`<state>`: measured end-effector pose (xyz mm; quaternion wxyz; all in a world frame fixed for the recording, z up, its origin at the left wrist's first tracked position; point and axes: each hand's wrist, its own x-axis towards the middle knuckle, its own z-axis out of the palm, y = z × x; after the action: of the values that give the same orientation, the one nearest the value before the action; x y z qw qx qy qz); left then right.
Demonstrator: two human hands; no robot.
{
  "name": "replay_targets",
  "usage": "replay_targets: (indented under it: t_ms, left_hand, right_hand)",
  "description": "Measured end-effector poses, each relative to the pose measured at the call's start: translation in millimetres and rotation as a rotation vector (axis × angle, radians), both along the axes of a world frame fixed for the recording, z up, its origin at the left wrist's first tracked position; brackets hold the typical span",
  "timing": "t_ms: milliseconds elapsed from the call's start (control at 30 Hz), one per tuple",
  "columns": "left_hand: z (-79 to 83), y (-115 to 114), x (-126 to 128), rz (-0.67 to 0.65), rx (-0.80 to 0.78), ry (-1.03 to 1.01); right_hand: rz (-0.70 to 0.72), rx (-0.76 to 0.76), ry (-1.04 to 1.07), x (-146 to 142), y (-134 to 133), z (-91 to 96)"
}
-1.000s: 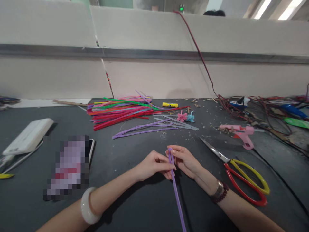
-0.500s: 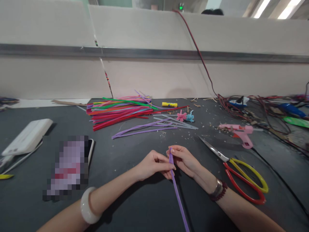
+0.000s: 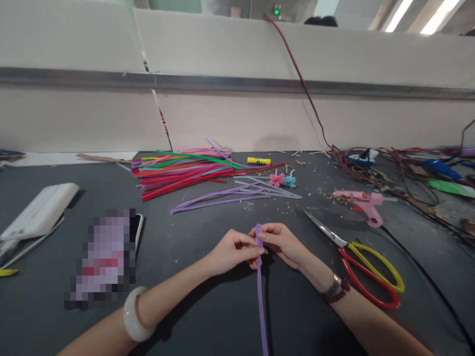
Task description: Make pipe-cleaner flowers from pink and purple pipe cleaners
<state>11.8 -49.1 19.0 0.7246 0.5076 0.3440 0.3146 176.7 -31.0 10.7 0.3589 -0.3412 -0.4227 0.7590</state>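
Note:
A purple pipe cleaner [image 3: 261, 301] is pinched between both hands, bent at its top, with its length hanging toward the front edge of the view. My left hand [image 3: 234, 251] closes thumb and fingers on it just below the bend. My right hand [image 3: 284, 243] grips it at the bend, thumb in front. Beyond the hands lie several loose purple pipe cleaners [image 3: 218, 201] and grey ones [image 3: 280, 192]. A pink pipe-cleaner flower [image 3: 276, 178] and a blue one [image 3: 290, 180] rest near them.
Scissors [image 3: 345, 243] with red and yellow handles and a pink glue gun [image 3: 365, 201] lie to the right. A bundle of colourful pipe cleaners [image 3: 185, 174] and a yellow glue stick [image 3: 259, 161] are at the back. A white power bank [image 3: 40, 210] and a blurred-out phone [image 3: 140, 225] lie left.
The purple pipe cleaner's lower length has swung left and now hangs nearly straight. Its rounded bend shows more clearly above the fingers. Both hands keep their pinch.

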Motion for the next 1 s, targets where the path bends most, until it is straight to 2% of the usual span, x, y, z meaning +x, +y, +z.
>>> replay_targets:
  t_ms: [200,433,533,600,700,767,833,900,1000]
  left_hand:
    - [-3.0,3,1,0.072,0.075,0.022]
    - [-0.2,6,1,0.119,0.118,0.052]
    - [-1.6,4,1,0.181,0.128,0.079]
    - [-3.1,2,1,0.280,0.207,0.138]
    - [-1.9,-3,-1,0.429,0.476,0.299]
    - [1.1,-6,-1,0.450,0.668,0.383]
    - [3.8,-7,-1,0.440,0.792,0.418]
    - [5.1,-8,-1,0.435,0.841,0.429]
    - [4.3,-6,-1,0.451,0.815,0.432]
  right_hand:
    - [-0.094,0.024,0.011,0,1,2.9]
    - [-0.034,0.049,-0.029,7,4,2.3]
    - [-0.034,0.050,-0.013,8,5,-0.8]
    - [-0.063,0.053,-0.004,7,5,-2.9]
    - [-0.134,0.052,-0.003,4,4,-4.8]
    - [-0.159,0.046,-0.005,3,4,-4.8]
    - [-0.163,0.056,-0.010,2,3,-3.7]
    - [-0.164,0.078,-0.020,1,3,-2.1]
    - [-0.174,0.108,-0.037,1,3,-0.4]
